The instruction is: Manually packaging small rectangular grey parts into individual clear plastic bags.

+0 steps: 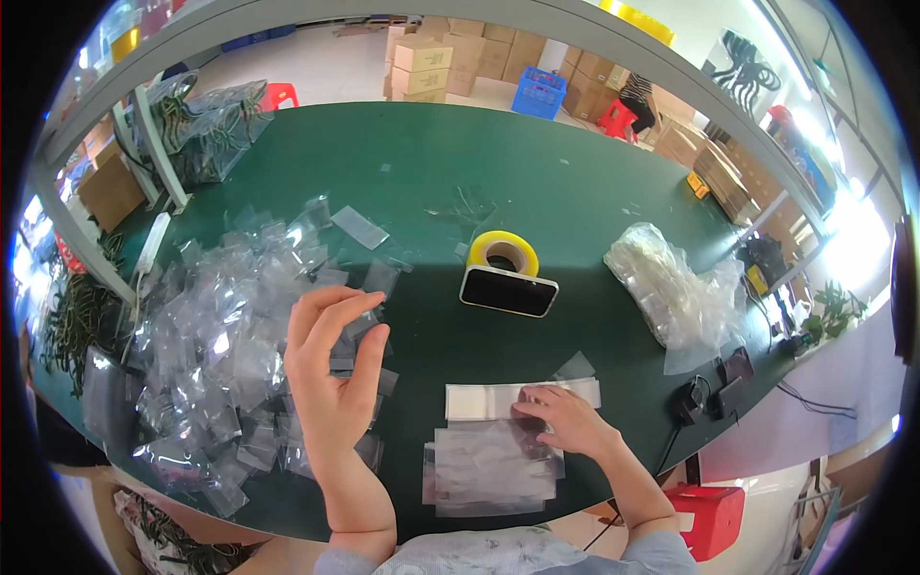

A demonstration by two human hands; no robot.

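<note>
My left hand is raised at the right edge of a heap of small clear plastic bags. Its thumb and fingers are apart, with nothing seen between them. My right hand lies with fingers stretched out on a long white strip, which looks partly covered by clear film. Just below the strip, a layered stack of flat, clear plastic bags lies near the table's front edge, its edges uneven. A loose clear bag rests at the far side of the heap.
A phone leans against a yellow tape roll on the green table. A crumpled clear bag lies to the right, near black adapters with cables. A grey shelf frame spans overhead. Far back, a person sits.
</note>
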